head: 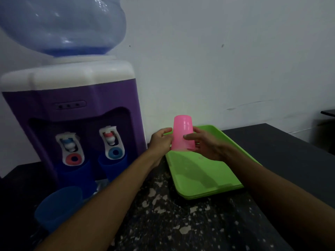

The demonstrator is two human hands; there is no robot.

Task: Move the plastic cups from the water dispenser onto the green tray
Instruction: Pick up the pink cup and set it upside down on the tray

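- Both hands hold a pink cup (183, 135) upside down, closed base up, rim down, above the far-left part of the green tray (203, 178).
- Left hand (160, 142) grips the cup's left side, fingers wrapped against the wall, thumb on top.
- Right hand (204, 144) grips the cup's right side; fingertips (186, 137) pressed on the front face.
- Cup rim looks just above the tray floor; contact cannot be told.
- Tray sits on a dark speckled counter (172, 214), at 3 o'clock from the water dispenser (76, 127).
- Dispenser is purple with a white top and a blue bottle (61, 24) on it.
- Two blue cups (114, 167) stand under the taps; the other (76, 176) is at 9 o'clock from the first.
- Another blue cup (58, 207) stands at 6 o'clock from the dispenser, near the left forearm.
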